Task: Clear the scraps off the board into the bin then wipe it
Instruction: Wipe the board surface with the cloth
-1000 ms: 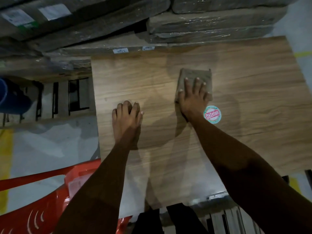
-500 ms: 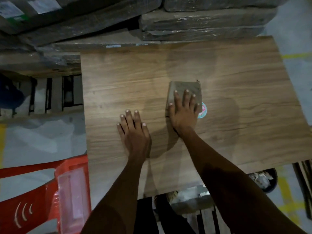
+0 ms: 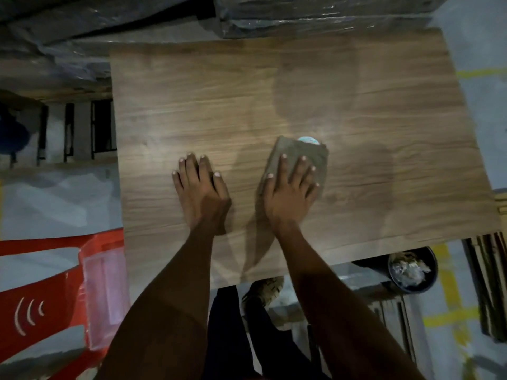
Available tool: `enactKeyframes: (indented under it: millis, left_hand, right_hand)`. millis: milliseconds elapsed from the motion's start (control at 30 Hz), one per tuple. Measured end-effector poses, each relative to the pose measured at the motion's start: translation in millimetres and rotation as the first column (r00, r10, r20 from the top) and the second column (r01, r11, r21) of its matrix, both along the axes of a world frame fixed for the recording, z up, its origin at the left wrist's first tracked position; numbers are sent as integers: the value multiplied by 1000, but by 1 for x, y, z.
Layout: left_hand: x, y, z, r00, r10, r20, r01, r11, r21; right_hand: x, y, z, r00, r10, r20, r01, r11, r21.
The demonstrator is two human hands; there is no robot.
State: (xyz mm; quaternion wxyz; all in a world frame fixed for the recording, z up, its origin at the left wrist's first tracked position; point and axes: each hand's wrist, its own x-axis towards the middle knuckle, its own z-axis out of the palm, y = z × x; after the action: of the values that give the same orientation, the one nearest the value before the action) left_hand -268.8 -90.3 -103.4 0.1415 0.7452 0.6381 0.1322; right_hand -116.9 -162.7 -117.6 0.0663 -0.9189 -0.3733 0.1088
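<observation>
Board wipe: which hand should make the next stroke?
Right. The right hand already lies flat on the cloth in mid-board, beside the sticker. The left hand rests bare on the board, so it is better left bracing.

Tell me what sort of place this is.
Likely a warehouse or workshop for wood panels: plastic-wrapped board stacks lie behind the laminate board, yellow floor lines mark the concrete, and a black bin holds scraps.

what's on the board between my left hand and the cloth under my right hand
Nothing: in the head view the strip of board between the left hand and the cloth under the right hand is bare wood, crossed only by shadow.
</observation>
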Motion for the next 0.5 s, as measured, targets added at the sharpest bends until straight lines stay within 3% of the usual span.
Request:
enactKeyframes:
  millis: [33, 100, 167, 233, 300, 433, 500]
  left_hand:
    - [0, 0, -1, 1000, -3, -6, 3, 1000, 13]
    - [-1, 0, -2, 1000, -4, -16, 5, 999, 47]
    - [-3, -1, -3, 999, -8, -32, 10, 998, 68]
    - [-4, -1, -2, 998, -44, -35, 46, 997, 60]
    - [-4, -3, 0, 990, -139, -9, 140, 988, 61]
    - [-5, -8, 4, 972, -236, -11, 236, 966, 110]
    - [-6, -10, 4, 955, -292, -50, 296, 949, 111]
  right_hand:
    - [-12, -10, 0, 1000, 5, 8, -5, 1000, 1]
    - [-39, -30, 0, 981, 191, 17, -191, 981, 18]
    - [-53, -48, 0, 912, 410, 12, -411, 911, 48]
    - [-46, -56, 0, 872, 489, 13, -489, 869, 75]
    - [-33, -58, -1, 890, 455, 32, -456, 887, 66]
    - [-8, -67, -4, 985, 163, 54, -166, 985, 50]
    - [-9, -76, -5, 988, 145, 52, -147, 988, 36]
